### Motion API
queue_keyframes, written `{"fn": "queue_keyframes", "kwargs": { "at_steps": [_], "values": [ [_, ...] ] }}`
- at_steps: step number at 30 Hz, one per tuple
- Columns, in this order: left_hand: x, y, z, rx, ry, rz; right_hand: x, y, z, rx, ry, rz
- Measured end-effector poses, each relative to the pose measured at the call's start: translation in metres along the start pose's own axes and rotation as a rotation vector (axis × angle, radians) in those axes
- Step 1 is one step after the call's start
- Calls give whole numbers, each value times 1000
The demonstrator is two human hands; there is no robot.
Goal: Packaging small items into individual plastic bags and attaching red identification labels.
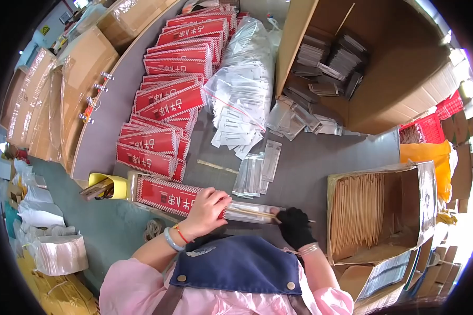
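At the table's near edge my bare left hand (pixel 208 211) is closed over the right end of a red printed paper sleeve (pixel 162 195), which lies flat in a narrow tray. A clear packet (pixel 242 212) with a thin wooden stick (pixel 255 212) along it extends from under that hand to the right. My right hand (pixel 295 227), in a black glove, pinches the stick and the packet's right end; the stick's tip pokes out past the glove. Just beyond lie several flat clear packets (pixel 249 176). The fingertips of both hands are partly hidden.
Fanned red sleeves (pixel 168 107) cover the table's left side. Beside them sits a clear bag of white packets (pixel 244 100). A large tipped carton (pixel 394 79) holds dark packets. Right, a box holds wooden sticks (pixel 357 210). A yellow holder (pixel 110 186) hangs at left.
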State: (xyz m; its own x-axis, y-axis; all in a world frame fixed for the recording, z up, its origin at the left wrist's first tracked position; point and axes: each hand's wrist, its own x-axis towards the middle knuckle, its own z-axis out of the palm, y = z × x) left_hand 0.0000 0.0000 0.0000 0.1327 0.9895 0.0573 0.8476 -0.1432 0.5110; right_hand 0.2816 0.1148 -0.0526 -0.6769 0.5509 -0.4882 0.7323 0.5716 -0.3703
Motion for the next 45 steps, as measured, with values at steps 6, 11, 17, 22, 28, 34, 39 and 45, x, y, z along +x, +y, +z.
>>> {"fn": "queue_keyframes", "kwargs": {
  "at_steps": [6,11,17,22,28,34,39,45],
  "values": [
    [22,11,12,16,39,0,26,-25,6,365,773,-268],
    [33,14,21,62,47,48,31,-34,15,639,732,-77],
    [42,11,19,179,48,185,16,-56,-25,181,702,-179],
    [49,5,-21,201,-171,299,4,-41,-35,19,590,-168],
    [42,-58,-75,492,240,-125,-21,-29,-56,33,730,6],
    [4,-5,22,115,219,-400,-23,-42,-51,-6,623,-28],
    [-5,-20,28,9,235,-410,-27,-40,-51,-30,585,-78],
    [-6,-22,28,26,214,-409,-3,-58,-37,65,416,-231]
  ]
}}
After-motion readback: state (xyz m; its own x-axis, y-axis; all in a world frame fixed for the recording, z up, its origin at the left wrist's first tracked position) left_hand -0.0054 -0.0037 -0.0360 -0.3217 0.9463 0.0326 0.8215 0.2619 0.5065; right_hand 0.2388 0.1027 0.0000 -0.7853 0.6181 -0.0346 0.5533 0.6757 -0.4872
